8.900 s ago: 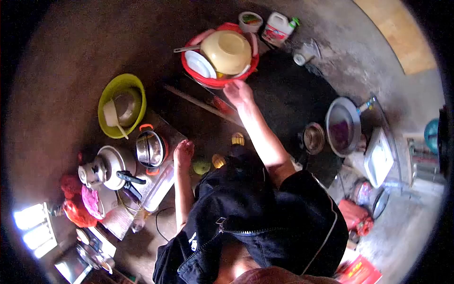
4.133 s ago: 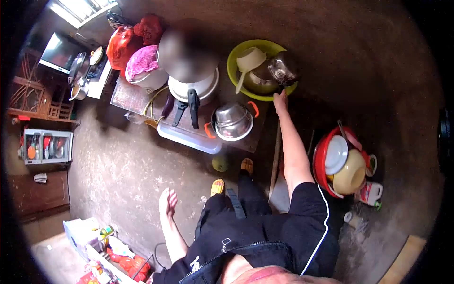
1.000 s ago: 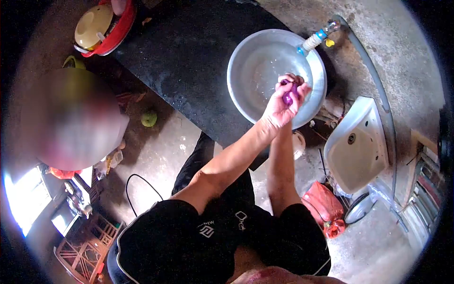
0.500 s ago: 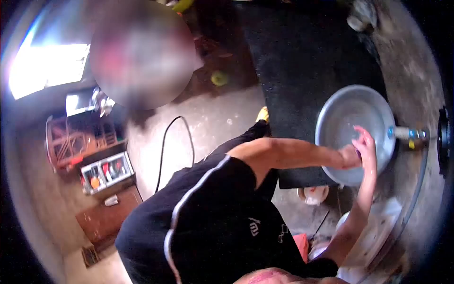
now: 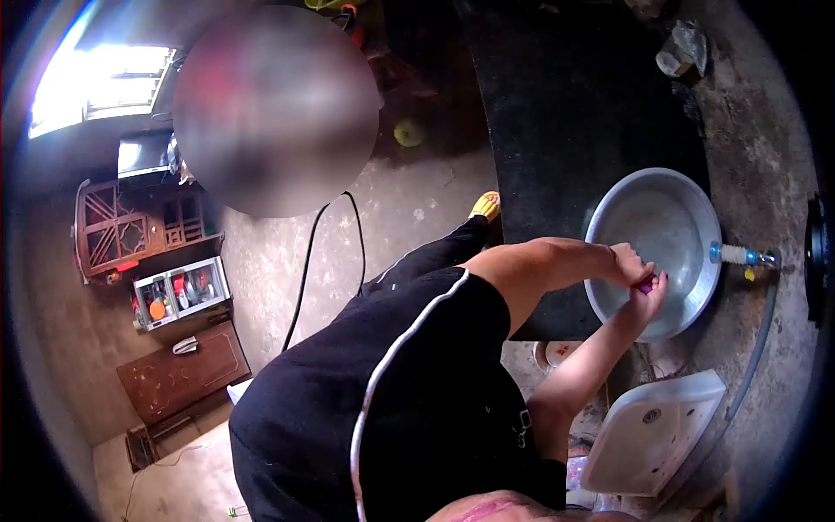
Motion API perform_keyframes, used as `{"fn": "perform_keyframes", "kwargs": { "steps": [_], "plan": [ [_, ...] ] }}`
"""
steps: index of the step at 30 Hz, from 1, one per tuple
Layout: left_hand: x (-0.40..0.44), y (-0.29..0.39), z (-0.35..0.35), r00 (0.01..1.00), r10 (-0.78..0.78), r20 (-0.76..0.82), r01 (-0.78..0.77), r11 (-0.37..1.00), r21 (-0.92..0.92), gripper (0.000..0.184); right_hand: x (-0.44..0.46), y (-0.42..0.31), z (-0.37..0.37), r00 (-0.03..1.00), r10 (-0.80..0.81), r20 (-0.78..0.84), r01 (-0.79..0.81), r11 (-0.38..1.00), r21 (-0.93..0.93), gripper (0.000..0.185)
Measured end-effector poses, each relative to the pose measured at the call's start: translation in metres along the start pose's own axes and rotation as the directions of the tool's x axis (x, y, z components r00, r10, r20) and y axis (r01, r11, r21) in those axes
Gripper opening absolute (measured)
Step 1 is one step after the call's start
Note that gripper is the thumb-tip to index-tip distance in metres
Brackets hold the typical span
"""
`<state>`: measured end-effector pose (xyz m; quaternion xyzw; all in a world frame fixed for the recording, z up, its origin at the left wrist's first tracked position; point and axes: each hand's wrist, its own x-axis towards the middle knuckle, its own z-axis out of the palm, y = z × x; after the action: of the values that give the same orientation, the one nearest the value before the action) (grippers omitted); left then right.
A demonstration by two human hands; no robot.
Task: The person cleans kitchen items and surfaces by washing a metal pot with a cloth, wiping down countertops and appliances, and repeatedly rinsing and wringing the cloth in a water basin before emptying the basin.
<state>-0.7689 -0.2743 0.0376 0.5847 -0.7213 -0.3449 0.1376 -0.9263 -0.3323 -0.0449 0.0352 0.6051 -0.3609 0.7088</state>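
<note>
My left hand (image 5: pixel 628 265) and my right hand (image 5: pixel 647 301) meet over the near side of a large round metal basin (image 5: pixel 600 239). The fingers of both are closed around a small purple thing (image 5: pixel 646 284), which my fingers mostly cover; its kind I cannot make out. My left hand comes from above in the picture, my right from below, and they touch each other. The basin appears to hold clear water. Beyond its far rim is a tap (image 5: pixel 739 254) with a whitish, blue-ended fitting pointing at the basin.
The basin stands on a black tabletop (image 5: pixel 574 139). A grey hose (image 5: pixel 765 322) runs down beside the tap. Below are a white washbasin (image 5: pixel 661 431) and a round bowl (image 5: pixel 557 350). Cabinets (image 5: pixel 148 217) stand far left; a black cable (image 5: pixel 313 252) lies on the floor.
My right hand had outstretched fingers above my left hand's grip; now it is drawn back and its fingers curl in at the purple thing. The view has shifted slightly.
</note>
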Motion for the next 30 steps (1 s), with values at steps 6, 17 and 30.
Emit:
{"fn": "perform_keyframes", "kwargs": {
  "steps": [6,17,30],
  "plan": [
    [0.022,0.012,0.006,0.998,-0.035,-0.056,0.041,0.992,0.116,0.037,-0.099,0.000,0.031,0.977,-0.105,0.185,0.164,0.926,-0.341,0.046],
    [-0.045,0.016,-0.063,0.993,-0.121,0.007,-0.038,-0.365,-0.930,0.044,-0.176,0.029,0.033,0.726,-0.416,0.547,0.566,0.814,-0.133,0.039],
    [-0.272,-0.055,-0.160,0.986,-0.095,-0.135,-0.147,-0.126,-0.981,0.018,-0.358,0.192,0.106,0.549,-0.706,0.447,0.776,0.232,-0.586,0.013]
  ]
}}
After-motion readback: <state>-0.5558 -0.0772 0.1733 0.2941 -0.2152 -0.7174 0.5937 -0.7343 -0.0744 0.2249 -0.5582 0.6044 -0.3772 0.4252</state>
